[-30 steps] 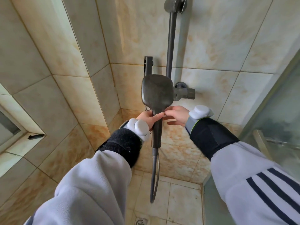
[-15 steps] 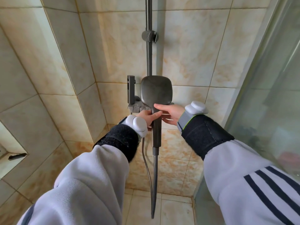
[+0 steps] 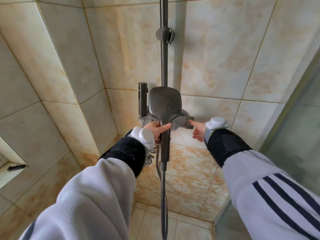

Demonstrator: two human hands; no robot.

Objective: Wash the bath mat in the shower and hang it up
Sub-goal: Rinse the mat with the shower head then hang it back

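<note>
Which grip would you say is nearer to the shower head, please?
Left. The left grip holds the shower head by its handle; the right grip is off to its right, apart from it, index finger by the end of the mixer.

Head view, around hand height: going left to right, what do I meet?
Wall niche → left hand, gripping the shower handle → mixer tap → right hand → glass door.
</note>
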